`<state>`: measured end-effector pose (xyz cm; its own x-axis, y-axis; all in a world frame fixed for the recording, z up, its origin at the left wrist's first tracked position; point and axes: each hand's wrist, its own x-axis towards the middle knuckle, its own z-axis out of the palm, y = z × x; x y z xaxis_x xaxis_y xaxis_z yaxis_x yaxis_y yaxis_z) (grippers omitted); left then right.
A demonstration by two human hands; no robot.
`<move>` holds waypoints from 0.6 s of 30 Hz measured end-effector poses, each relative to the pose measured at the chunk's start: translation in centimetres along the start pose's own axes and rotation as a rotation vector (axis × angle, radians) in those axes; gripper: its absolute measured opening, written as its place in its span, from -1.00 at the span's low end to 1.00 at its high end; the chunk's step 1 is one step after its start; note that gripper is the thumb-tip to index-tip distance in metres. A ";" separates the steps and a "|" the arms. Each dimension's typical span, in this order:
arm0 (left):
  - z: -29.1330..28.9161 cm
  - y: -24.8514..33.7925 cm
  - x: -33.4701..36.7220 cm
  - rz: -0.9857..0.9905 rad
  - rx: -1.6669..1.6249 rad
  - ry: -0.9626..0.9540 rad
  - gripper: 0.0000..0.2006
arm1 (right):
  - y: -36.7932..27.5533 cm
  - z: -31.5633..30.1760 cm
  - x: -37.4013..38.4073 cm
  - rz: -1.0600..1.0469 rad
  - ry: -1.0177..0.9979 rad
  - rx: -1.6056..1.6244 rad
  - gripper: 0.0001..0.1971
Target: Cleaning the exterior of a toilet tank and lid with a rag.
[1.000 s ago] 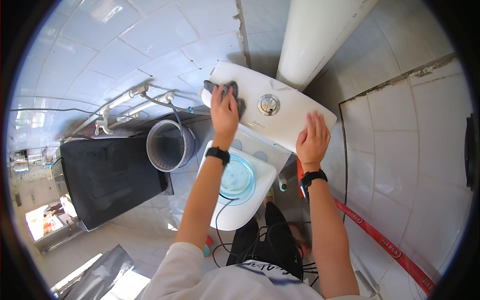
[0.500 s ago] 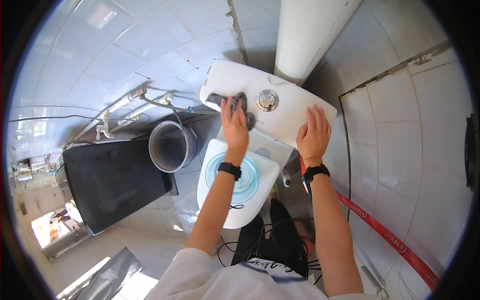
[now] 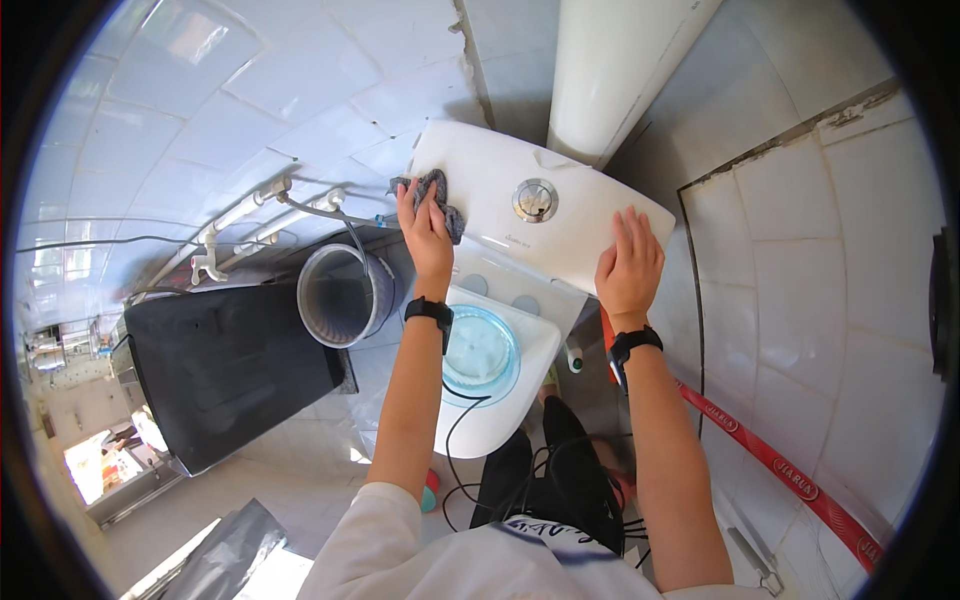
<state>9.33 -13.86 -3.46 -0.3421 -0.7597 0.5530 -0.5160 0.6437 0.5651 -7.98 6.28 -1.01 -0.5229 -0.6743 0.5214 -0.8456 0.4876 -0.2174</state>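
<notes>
A white toilet tank lid (image 3: 575, 205) spans the space before me, with a round chrome flush button (image 3: 535, 201) near its middle. At the lid's left end my left hand (image 3: 425, 222) presses down on a crumpled dark grey cloth (image 3: 436, 187), fingers bent over it. My right hand (image 3: 630, 262) lies flat on the right end of the lid, fingers stretched out, holding nothing. Below the tank, a blue transparent basin (image 3: 482, 350) rests on the white toilet seat cover (image 3: 490, 430). My left forearm covers part of the seat cover's left side.
Left of the toilet stand a round bin (image 3: 335, 325) and a large black box-shaped thing (image 3: 230, 370). White pipes with a tap (image 3: 208, 262) run along the tiled wall. Behind the tank rises a thick white pipe (image 3: 610, 85). A red pole (image 3: 775, 460) leans at the right.
My left hand has slid the cloth leftward, from beside the flush button to the lid's left edge. My right hand stays in place.
</notes>
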 end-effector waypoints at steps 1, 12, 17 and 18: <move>0.0 0.3 0.0 -0.025 0.012 0.018 -0.73 | 0.0 0.0 0.0 -0.002 -0.003 0.003 -0.57; 2.4 5.5 -5.1 0.146 -0.279 -0.132 -0.71 | 0.2 -0.1 0.0 0.015 -0.047 -0.026 -0.57; 0.0 0.0 -0.4 0.089 -0.101 -0.006 -0.74 | -0.1 0.0 -0.1 0.004 -0.032 0.001 -0.57; 0.1 0.1 -0.4 0.093 -0.102 -0.009 -0.74 | -0.1 0.0 -0.1 -0.003 -0.025 -0.002 -0.57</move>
<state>9.32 -13.53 -3.68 -0.3917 -0.6969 0.6007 -0.3994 0.7170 0.5713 -7.84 6.35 -1.02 -0.5230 -0.6892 0.5014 -0.8468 0.4870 -0.2139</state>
